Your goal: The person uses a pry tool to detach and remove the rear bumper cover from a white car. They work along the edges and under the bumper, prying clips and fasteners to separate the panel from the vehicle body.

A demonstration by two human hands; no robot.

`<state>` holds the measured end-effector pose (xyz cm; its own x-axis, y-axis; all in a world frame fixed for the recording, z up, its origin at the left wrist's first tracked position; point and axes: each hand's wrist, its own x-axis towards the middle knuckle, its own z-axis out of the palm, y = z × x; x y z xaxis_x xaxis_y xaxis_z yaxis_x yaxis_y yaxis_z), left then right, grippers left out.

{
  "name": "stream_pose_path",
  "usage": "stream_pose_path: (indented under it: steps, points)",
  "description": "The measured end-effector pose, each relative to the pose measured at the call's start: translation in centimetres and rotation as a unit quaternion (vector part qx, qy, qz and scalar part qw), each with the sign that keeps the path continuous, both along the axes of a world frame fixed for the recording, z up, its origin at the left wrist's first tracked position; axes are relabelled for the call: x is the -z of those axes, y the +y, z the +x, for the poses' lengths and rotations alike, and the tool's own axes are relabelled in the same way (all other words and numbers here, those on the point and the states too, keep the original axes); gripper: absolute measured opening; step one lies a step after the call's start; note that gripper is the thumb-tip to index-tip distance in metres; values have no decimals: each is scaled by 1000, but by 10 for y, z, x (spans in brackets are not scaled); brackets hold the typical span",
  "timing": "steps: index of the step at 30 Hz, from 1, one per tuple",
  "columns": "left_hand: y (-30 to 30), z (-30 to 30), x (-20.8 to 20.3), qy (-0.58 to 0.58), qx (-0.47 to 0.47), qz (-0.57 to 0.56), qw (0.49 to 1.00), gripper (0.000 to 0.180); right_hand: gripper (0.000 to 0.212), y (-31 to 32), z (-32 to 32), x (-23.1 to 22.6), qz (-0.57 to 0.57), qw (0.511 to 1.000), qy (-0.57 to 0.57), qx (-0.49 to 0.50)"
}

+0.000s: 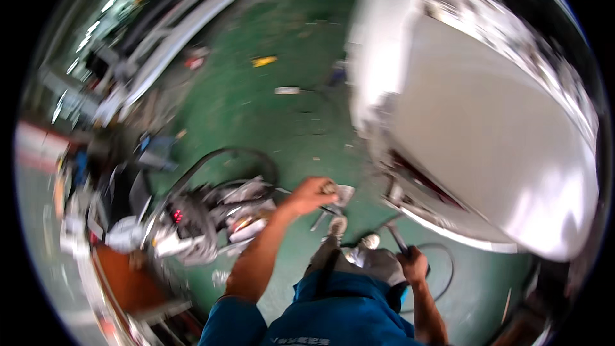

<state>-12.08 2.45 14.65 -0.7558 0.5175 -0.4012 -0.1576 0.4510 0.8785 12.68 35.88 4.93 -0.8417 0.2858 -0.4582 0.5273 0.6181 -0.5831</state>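
motion blur, fisheye bending at dark rim, glare on pale panel

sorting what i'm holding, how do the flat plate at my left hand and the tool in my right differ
The flat plate is pale and broad; the tool is dark and slim. The flat plate looks squarish; the tool is elongated, slanting up and left in the picture. Both look blurred.
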Motion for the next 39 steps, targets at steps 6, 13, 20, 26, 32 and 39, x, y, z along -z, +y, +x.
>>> stream_pose_path:
  steps: [6, 13, 20, 26, 32, 39]
  points:
    - [-114, 135, -16, 100, -185, -110, 972, 22, 30, -17, -5, 30, -127, 992, 16, 15]
    - [-362, 247, -110, 5, -287, -8, 958, 37, 33, -45, -45, 38, -34, 995, 61, -70]
    - [-572, 340, -174, 252, -643, 105, 715, 39, 29, -153, -75, 20, -58, 994, 56, -71]
    - [-760, 187, -286, 343, -635, -192, 665, 35, 27, -246, -90, -12, -66, 985, 58, -147]
    - [-813, 124, -105, 344, -665, -264, 608, 98, 31, -302, -71, -54, 29, 971, 72, -225]
    - [-777, 209, 68, 130, -681, -416, 589, 77, 37, -286, -14, -35, 72, 987, -9, -143]
